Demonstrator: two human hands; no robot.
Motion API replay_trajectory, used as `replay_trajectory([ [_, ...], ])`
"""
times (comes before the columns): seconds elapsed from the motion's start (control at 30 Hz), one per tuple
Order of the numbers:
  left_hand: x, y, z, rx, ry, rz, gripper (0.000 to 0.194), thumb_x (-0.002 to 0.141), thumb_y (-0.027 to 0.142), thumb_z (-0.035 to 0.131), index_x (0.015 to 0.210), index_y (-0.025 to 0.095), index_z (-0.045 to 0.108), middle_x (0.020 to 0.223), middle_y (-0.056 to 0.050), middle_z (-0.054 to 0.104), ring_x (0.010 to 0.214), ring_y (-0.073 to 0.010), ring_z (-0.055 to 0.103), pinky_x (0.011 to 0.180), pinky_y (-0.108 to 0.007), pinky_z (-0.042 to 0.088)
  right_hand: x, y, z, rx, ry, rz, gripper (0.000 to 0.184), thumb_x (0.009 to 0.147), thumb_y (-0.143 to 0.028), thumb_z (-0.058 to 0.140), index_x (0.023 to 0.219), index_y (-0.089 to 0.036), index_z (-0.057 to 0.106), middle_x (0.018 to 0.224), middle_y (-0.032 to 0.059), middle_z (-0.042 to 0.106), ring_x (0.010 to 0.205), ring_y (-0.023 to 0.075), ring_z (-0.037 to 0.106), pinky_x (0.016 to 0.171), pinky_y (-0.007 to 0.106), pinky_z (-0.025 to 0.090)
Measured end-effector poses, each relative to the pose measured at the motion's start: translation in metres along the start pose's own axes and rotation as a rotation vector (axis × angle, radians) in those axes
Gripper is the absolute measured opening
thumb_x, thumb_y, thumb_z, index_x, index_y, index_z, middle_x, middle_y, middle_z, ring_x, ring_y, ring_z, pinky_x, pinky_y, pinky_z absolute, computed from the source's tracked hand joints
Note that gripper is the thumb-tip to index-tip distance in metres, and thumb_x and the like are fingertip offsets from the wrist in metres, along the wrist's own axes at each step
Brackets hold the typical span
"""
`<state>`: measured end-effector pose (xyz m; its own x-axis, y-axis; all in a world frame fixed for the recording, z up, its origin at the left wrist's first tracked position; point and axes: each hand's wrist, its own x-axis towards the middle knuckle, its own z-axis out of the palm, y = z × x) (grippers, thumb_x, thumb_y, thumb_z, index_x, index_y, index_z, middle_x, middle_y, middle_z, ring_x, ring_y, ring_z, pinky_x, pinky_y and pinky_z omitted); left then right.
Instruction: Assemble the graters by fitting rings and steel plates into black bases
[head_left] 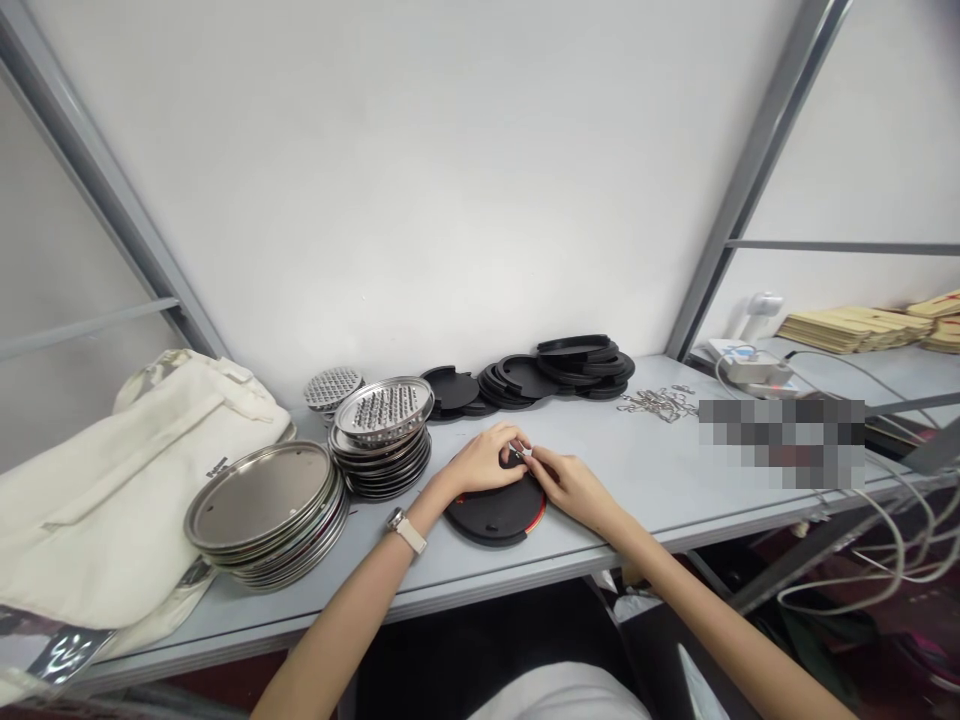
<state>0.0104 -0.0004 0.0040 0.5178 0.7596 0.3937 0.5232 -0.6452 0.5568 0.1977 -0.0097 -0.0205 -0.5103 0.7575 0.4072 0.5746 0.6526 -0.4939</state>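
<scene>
A black round disc (487, 520) with a red strip along its right edge lies flat on the grey table in front of me. Over its far part, my left hand (484, 462) is closed, with thumb and fingertips meeting at a small metal piece (519, 455). From the other side my right hand (570, 485) pinches at the same spot; its fingertips touch those of the left. The fingers hide most of the small piece. To the right is a loose pile of bent metal wire clips (660, 403).
Stacked round metal plates (262, 500) and stacked round graters (384, 410) stand at left, beside a cream bag (150, 460). Black rimmed discs (525, 378) lie along the wall. Cables and a white power box (750, 365) are at right, near beige stacks (855, 328).
</scene>
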Motion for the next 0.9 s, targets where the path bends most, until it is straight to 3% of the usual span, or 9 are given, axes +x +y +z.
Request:
replay_trajectory([
  [0.9, 0.0017, -0.0014, -0.0006, -0.153, -0.030, -0.049, 0.029, 0.068, 0.017, 0.063, 0.097, 0.018, 0.058, 0.080, 0.002, 0.060, 0.057, -0.0061, 0.051, 0.056, -0.018, 0.040, -0.0004, 0.0002, 0.0014, 0.029, 0.029, -0.025, 0.026, 0.095, -0.030, 0.035, 0.073, -0.021, 0.046, 0.058, -0.0013, 0.053, 0.048, 0.0126, 0.047, 0.051, 0.023, 0.029],
])
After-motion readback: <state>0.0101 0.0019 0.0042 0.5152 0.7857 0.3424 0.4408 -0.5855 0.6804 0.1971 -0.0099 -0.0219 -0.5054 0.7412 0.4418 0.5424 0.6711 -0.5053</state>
